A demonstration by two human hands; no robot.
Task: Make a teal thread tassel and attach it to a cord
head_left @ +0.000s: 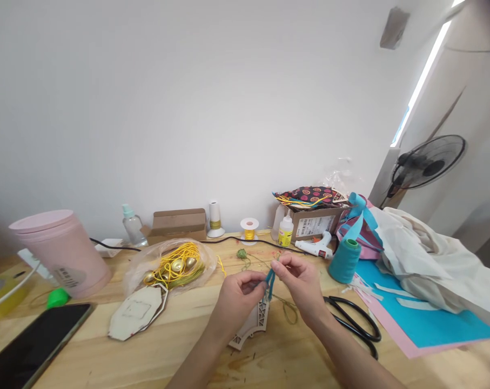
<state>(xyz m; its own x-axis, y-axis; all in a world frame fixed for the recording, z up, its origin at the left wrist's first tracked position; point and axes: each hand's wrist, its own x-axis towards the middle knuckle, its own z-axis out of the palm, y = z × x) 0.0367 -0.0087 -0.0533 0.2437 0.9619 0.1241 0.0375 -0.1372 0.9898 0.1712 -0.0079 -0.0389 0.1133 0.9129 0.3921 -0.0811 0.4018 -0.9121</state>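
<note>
Between my two hands is a small teal tassel (270, 284), its threads hanging down. My left hand (243, 294) pinches its left side with thumb and forefinger. Close beside it, my right hand (299, 281) is closed in a pinch at the tassel's upper end. Under my hands a wooden fretwork piece (248, 336) lies on the table, partly hidden by the left hand. Thin olive cord (290, 312) loops out beside the right hand, and a small green bundle of cord (242, 253) lies just beyond. Black-handled scissors (356, 321) rest right of my right wrist.
A teal thread cone (345, 261), a glue gun (315, 246) and a glue bottle (286, 229) stand at the right back. Blue sheets (415, 324) lie at right. On the left are a bag of yellow cords (175, 265), a pink bin (62, 254) and a phone (36, 346).
</note>
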